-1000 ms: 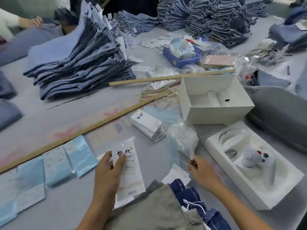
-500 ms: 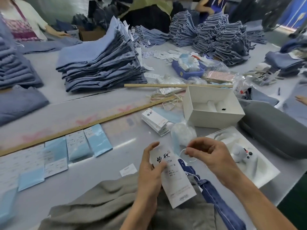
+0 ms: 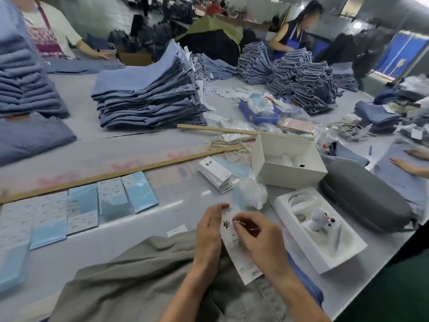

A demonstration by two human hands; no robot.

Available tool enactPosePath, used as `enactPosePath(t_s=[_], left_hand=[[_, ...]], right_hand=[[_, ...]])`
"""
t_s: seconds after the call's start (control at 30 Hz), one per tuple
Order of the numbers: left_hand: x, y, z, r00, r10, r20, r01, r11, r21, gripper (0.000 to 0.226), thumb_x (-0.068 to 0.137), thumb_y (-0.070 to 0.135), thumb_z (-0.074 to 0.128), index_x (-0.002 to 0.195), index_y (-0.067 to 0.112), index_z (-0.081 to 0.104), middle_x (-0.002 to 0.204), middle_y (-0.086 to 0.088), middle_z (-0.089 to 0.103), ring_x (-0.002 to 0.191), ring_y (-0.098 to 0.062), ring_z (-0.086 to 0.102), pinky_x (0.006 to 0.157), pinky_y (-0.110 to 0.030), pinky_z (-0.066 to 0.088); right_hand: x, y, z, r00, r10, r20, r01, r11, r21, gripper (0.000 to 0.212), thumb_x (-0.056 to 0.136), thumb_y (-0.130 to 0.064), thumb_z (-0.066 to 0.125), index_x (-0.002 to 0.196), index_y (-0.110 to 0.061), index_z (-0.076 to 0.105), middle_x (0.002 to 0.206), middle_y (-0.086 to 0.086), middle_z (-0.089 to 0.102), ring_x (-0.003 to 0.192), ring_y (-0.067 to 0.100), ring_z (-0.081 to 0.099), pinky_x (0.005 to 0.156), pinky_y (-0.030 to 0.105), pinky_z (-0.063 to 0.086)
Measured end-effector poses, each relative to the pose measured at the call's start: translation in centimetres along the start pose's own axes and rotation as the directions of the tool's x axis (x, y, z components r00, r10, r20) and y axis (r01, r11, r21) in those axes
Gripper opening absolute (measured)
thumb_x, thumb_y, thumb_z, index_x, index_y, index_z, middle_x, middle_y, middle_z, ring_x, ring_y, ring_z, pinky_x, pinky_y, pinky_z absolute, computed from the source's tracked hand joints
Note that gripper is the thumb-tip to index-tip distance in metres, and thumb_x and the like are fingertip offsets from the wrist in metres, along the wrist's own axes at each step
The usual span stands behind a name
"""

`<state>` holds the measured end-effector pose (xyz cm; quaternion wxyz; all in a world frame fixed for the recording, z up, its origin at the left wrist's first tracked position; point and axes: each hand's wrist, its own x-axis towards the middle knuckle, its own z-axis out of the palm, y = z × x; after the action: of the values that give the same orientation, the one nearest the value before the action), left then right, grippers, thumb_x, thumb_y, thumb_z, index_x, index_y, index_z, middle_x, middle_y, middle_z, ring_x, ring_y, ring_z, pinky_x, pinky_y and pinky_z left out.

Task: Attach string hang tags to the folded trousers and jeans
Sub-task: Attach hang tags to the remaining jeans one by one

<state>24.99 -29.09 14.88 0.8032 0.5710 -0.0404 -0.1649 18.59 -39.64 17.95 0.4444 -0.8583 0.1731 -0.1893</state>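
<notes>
**Threading the string through the tag**

The likeliest slip, I'd judge, is the thin pale string [image 3: 241, 221] missing or pulling back out of the tag's top hole — it is fine and barely visible, and the card could tilt under the pinch.

The left hand [image 3: 209, 231] grips the white rectangular paper hang tag [image 3: 239, 259] along its left edge, thumb on the face, fingers curled behind. The right hand [image 3: 257, 238] has its fingertips closed together, pinching the string at the tag's upper end. The tag hovers over the folded grey-olive trousers [image 3: 130, 275] — not yet tied on.
</notes>
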Motion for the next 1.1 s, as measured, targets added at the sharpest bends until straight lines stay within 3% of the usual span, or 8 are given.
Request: enactPosePath(t_s=[0.13,0.3,0.43,0.6,0.73,0.83,1.0,1.1], left_hand=[[-0.2,-0.5,0.0,0.999,0.044,0.026,-0.047,0.994,0.097,0.021,0.104,0.032,0.053,0.113,0.022,0.069,0.107,0.012,0.073,0.101,-0.009,0.069,0.082,-0.018,0.052],[0.1,-1.1,-0.4,1.0,0.017,0.02,-0.02,0.992,0.125,0.024,0.106,0.015,0.049,0.116,0.029,0.065,0.096,-0.008,0.074,0.091,-0.03,0.069,0.083,-0.045,0.056],[0.1,-1.1,-0.6,1.0,0.019,0.004,-0.02,0.996,0.087,0.02,0.107,0.016,0.048,0.112,0.023,0.066,0.097,-0.004,0.075,0.091,-0.02,0.072,0.078,-0.028,0.057],[0.2,-1.1,-0.6,1.0,0.021,-0.004,-0.021,0.996,0.087,0.018,0.107,0.015,0.048,0.112,0.021,0.063,0.082,0.001,0.071,0.075,-0.01,0.066,0.068,-0.021,0.052],[0.2,-0.8,-0.5,1.0,-0.023,0.01,0.023,0.999,0.031,0.007,0.107,0.024,0.049,0.109,0.022,0.055,0.09,-0.028,0.068,0.077,-0.036,0.067,0.071,-0.053,0.053],[0.1,-0.7,-0.5,0.998,-0.055,0.015,0.055,0.998,-0.03,0.005,0.107,0.023,0.051,0.108,0.018,0.052,0.095,-0.034,0.067,0.086,-0.052,0.066,0.074,-0.062,0.053],[0.0,-0.5,-0.7,1.0,-0.017,-0.003,0.017,1.0,-0.023,0.005,0.102,0.016,0.059,0.102,0.011,0.059,0.095,-0.024,0.07,0.087,-0.042,0.068,0.08,-0.057,0.055],[0.1,-0.6,-0.7,1.0,-0.027,0.009,0.027,0.999,-0.036,0.005,0.101,0.015,0.06,0.102,0.01,0.06,0.09,-0.023,0.071,0.082,-0.036,0.07,0.078,-0.058,0.055]], right_hand=[[-0.1,-0.1,0.4,0.998,-0.035,0.046,0.042,0.987,-0.156,0.016,0.085,-0.021,0.081,0.094,-0.031,0.073,0.092,-0.013,0.067,0.081,0.003,0.069,0.075,0.023,0.058],[0.2,-0.3,0.8,0.981,-0.178,0.073,0.192,0.896,-0.4,0.005,0.093,-0.019,0.071,0.092,-0.024,0.07,0.087,-0.011,0.063,0.076,0.007,0.062,0.071,0.03,0.054],[1.1,-0.7,-0.3,0.975,-0.091,0.204,0.14,0.96,-0.241,0.01,0.089,-0.023,0.075,0.092,-0.032,0.071,0.079,-0.015,0.065,0.07,0.006,0.059,0.066,0.016,0.045],[1.9,-0.8,-1.4,0.922,-0.032,0.385,0.134,0.961,-0.242,0.013,0.084,-0.028,0.08,0.091,-0.037,0.075,0.077,-0.008,0.058,0.069,0.007,0.055,0.067,0.018,0.043],[2.7,-1.3,-1.4,0.934,-0.021,0.356,0.092,0.979,-0.184,0.005,0.089,-0.03,0.076,0.088,-0.034,0.075,0.084,-0.001,0.067,0.075,0.013,0.06,0.074,0.03,0.049],[3.4,-1.7,-1.7,0.932,-0.031,0.362,0.079,0.99,-0.12,0.007,0.09,-0.031,0.076,0.09,-0.036,0.071,0.082,-0.013,0.068,0.074,0.008,0.061,0.07,0.018,0.048],[4.5,-1.9,-2.4,0.892,-0.005,0.453,0.069,0.99,-0.126,0.007,0.089,-0.034,0.076,0.09,-0.032,0.069,0.078,-0.012,0.067,0.07,-0.002,0.058,0.069,0.012,0.046],[4.7,-1.9,-2.0,0.922,-0.029,0.387,0.096,0.983,-0.156,0.008,0.092,-0.03,0.073,0.085,-0.031,0.07,0.076,-0.014,0.068,0.068,0.0,0.059,0.064,0.011,0.045]])
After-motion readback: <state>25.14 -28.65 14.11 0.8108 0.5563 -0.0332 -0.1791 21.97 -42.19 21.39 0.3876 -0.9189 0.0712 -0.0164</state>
